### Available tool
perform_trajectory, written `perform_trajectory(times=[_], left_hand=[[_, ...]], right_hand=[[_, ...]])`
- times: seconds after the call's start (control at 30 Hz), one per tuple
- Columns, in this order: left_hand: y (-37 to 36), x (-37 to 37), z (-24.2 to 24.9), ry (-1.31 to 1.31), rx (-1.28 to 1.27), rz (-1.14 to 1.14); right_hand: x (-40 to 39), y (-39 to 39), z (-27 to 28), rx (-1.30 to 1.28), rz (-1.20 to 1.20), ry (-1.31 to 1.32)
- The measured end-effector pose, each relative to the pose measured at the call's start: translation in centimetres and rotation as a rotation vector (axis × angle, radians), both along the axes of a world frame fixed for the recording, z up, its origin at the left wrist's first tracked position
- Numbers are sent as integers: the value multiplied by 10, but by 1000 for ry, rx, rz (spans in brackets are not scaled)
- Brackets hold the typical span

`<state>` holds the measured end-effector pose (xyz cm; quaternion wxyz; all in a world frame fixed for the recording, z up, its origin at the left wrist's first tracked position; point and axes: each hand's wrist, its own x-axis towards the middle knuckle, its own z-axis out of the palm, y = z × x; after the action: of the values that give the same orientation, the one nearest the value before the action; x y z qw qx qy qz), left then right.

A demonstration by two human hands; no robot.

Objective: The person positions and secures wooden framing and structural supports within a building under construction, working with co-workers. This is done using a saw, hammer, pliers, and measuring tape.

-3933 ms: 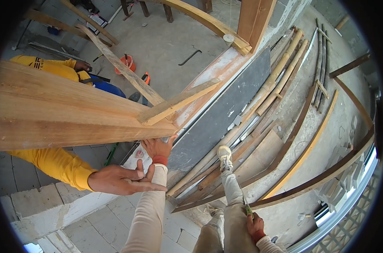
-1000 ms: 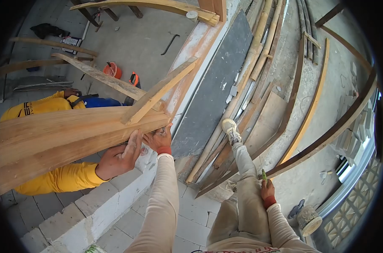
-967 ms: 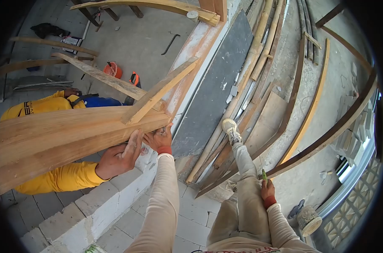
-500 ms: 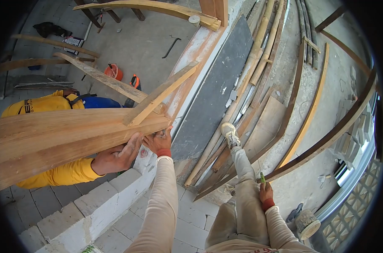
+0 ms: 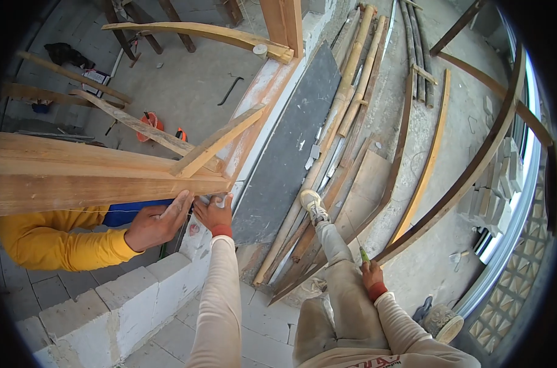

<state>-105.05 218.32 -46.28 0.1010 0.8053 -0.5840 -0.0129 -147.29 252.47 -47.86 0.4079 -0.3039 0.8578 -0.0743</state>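
Note:
A wooden door or window frame (image 5: 106, 187) lies across the left side, and its end meets the low block wall. At that end my left hand (image 5: 214, 214) presses against the frame's lower edge with its fingers bent; what they pinch, if anything, is hidden. Close beside it, a co-worker's hand (image 5: 158, 222) in a yellow sleeve touches the same edge. A thin string (image 5: 100, 210) runs along the frame there. Low by my right thigh, my right hand (image 5: 373, 279) is closed round a green-handled tool (image 5: 364, 254) with what looks like a thin shaft.
A wooden brace (image 5: 220, 140) slants across the frame's corner. Beyond the white block wall (image 5: 149, 288) lie a dark board (image 5: 290, 144), bamboo poles (image 5: 336, 116) and long timbers (image 5: 425, 159). An orange bucket (image 5: 150, 126) stands on the floor at the back left.
My view has shifted, so most things appear further left. More of the co-worker's yellow sleeve shows below the frame. My left hand stays at the frame's end, and my right still grips the green-handled tool.

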Motion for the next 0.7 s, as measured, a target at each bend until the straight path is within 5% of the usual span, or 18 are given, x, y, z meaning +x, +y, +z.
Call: perform_trajectory(times=[0.23,0.4,0.7], left_hand=[[168,-54,14,346,9,-154],[370,-39,-25,646,342,-188],[546,0,49,848,419,-16]], right_hand=[[12,7,24,-125,-34,18],[16,27,36,-175,-17,4],[9,59,58,-322,-124,84]])
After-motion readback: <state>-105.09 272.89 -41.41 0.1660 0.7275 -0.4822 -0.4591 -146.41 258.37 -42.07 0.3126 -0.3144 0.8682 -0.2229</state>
